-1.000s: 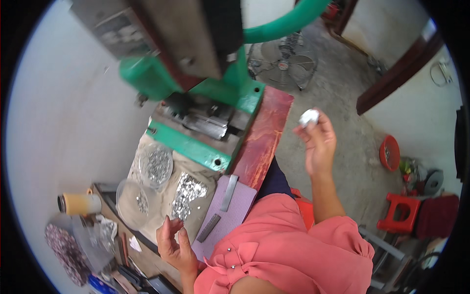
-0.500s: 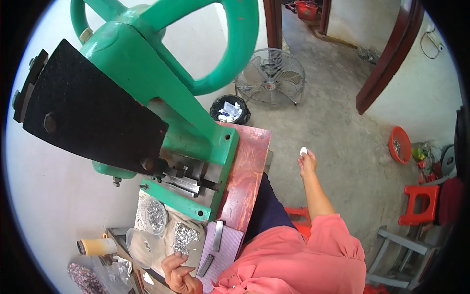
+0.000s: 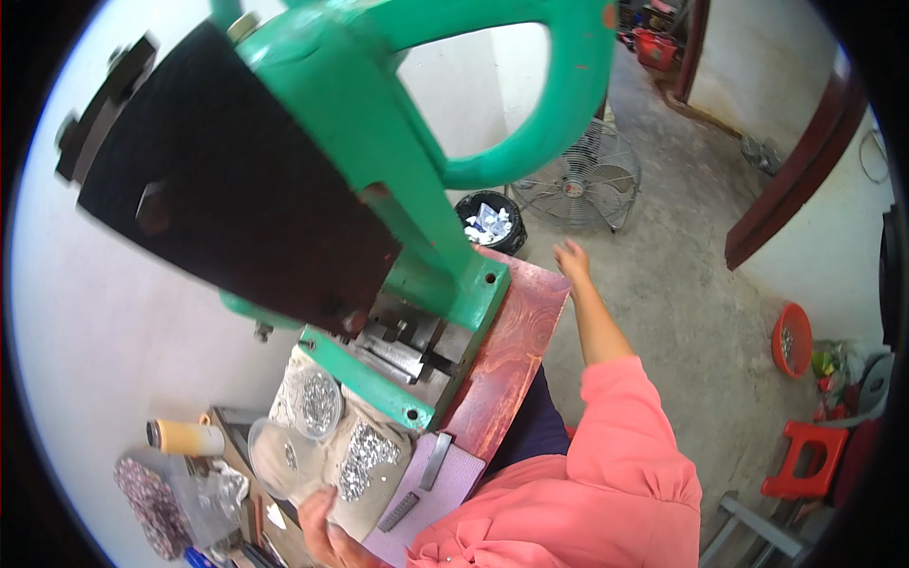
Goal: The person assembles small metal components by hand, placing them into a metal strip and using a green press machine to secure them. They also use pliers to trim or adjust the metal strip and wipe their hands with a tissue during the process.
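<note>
My right hand (image 3: 571, 260) reaches out past the far edge of the reddish wooden board, near the black-lined bin (image 3: 512, 234) holding white scraps. Its fingers are apart and no object shows in them. My left hand (image 3: 327, 533) hangs low, slightly blurred, its fingers loosely bent and apart with nothing visible between them. Beside it are a heap of small silvery metal pieces (image 3: 365, 464) on beige cloth and a clear plastic tub (image 3: 275, 464). Another clear tub (image 3: 315, 401) of metal pieces sits farther back. On the purple cloth (image 3: 459, 470) lie two short metal bars (image 3: 436, 461).
A green hand press (image 3: 379, 151) with a black ram (image 3: 237, 189) towers over the board (image 3: 502, 336). Beyond it stands a floor fan (image 3: 582, 185). To the right are a red basin (image 3: 791, 341) and a red stool (image 3: 805, 459). A yellow-labelled roll (image 3: 189, 438) lies at left.
My right hand has moved left toward the bin, and the white round piece it held no longer shows. My left hand has shifted slightly down and left. The view has turned a little.
</note>
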`<state>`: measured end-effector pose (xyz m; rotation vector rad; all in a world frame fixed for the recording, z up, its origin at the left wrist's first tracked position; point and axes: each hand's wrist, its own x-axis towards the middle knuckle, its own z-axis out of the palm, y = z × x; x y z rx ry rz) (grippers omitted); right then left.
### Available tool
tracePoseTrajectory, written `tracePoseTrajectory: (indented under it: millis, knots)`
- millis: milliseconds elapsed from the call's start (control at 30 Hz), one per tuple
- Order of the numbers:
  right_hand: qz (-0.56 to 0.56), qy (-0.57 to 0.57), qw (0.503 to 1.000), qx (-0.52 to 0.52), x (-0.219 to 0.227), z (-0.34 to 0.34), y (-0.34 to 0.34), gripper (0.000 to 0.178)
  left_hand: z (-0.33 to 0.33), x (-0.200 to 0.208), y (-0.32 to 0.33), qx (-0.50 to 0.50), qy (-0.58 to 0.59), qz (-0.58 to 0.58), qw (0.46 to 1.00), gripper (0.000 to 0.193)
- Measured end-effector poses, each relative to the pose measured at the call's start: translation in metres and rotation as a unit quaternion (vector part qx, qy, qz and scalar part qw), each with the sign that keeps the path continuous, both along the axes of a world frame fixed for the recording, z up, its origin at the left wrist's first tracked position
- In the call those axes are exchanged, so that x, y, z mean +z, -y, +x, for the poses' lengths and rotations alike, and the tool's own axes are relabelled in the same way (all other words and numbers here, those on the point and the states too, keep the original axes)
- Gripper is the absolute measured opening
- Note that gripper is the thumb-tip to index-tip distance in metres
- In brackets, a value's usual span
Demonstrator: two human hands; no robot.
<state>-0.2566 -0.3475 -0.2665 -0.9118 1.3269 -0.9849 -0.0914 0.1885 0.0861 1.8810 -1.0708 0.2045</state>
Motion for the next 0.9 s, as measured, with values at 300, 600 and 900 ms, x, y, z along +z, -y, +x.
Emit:
tracePoseTrajectory:
  millis: [300, 600, 900]
  knots:
    - [0.191, -0.017, 0.979, -0.071, -0.148, -0.205, -0.318, 0.016, 0.002, 0.097, 0.057, -0.308, -0.708, -0.119, 0.625, 0.065]
    - [0.106, -0.126, 0.986, -0.04, -0.035, -0.15, -0.345, 0.029, -0.054, 0.121, 0.034, -0.483, -0.823, -0.018, 0.299, 0.047]
    - [-0.092, -0.18, 0.962, 0.186, 0.031, -0.05, -0.311, 0.027, -0.044, 0.083, -0.012, -0.596, -0.697, -0.056, 0.394, 0.052]
